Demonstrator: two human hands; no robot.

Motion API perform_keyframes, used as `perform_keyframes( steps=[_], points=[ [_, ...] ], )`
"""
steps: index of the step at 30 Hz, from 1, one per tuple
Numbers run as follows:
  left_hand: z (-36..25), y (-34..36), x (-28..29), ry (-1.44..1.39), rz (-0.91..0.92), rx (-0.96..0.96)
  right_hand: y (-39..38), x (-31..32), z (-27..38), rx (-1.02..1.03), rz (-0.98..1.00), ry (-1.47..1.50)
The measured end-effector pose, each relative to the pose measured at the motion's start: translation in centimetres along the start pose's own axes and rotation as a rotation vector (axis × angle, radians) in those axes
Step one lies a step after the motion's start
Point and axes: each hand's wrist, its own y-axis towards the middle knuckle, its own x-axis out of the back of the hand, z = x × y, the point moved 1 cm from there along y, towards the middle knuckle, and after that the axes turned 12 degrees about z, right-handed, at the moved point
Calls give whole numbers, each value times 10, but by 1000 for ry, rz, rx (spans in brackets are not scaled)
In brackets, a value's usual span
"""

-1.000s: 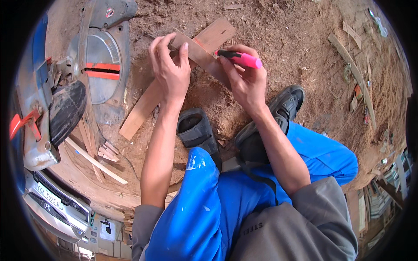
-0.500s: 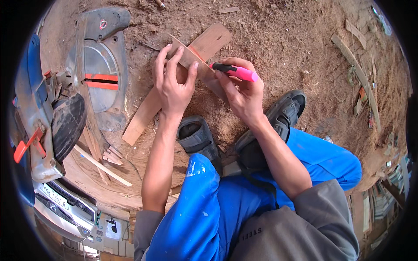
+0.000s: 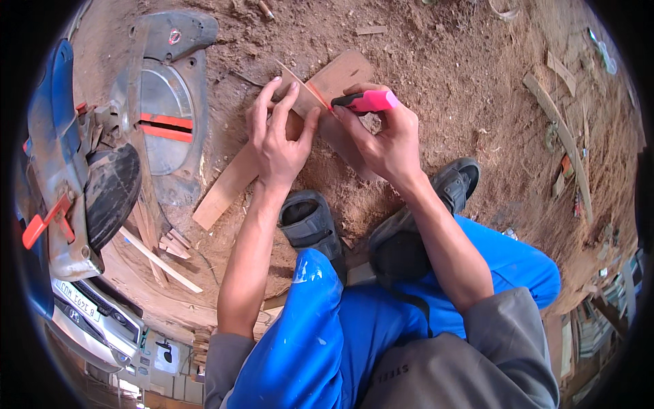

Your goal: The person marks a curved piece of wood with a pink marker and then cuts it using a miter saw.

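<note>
A long wooden board (image 3: 228, 187) lies slantwise on the dusty ground, its rounded far end (image 3: 345, 71) beyond my hands. Across it rests a shorter wooden strip (image 3: 346, 146). Fingertips and thumb of my left hand (image 3: 279, 143) are spread over this strip, pressing it against the board. My right hand (image 3: 392, 140) pinches a pink and black marker (image 3: 375, 101), its tip at the strip's far edge. Along that edge runs an orange-red line (image 3: 317, 92) on the board. The palm sides of both hands are hidden.
At the left stands a mitre saw (image 3: 112, 194) with its round base (image 3: 163, 102). Thin offcuts (image 3: 163, 262) lie near it, and a long wood strip (image 3: 562, 129) lies at the right. My shoes (image 3: 310, 218) are close below the board. A car (image 3: 95, 324) shows at the lower left.
The view has shifted a little, so the scene sits slightly lower and further right. The marker tip has moved slightly back along the strip's edge. My left hand keeps its place on the strip.
</note>
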Motion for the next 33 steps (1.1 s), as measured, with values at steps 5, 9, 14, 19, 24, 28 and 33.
perform_keyframes(
  steps=[5, 9, 14, 19, 24, 28, 33],
  points=[
    [4, 0, 2, -16, -16, -26, 10, 5, 12, -94, 70, -43],
    [2, 3, 2, -22, -31, -46, 12, 3, 10, -115, 49, 0],
    [3, 4, 0, -27, -45, -56, 11, 2, 10, -103, 36, -1],
    [6, 1, -2, -23, -55, -58, 12, 4, 12, -85, 61, -63],
    [7, 1, -2, -44, -55, -61, 14, 5, 13, -59, 68, -92],
    [6, 2, -1, -47, -39, -61, 30, -2, 15, -34, 73, -54],
    [5, 2, 0, -51, -29, -28, 60, -7, 20, -107, 134, -25]
  ],
)
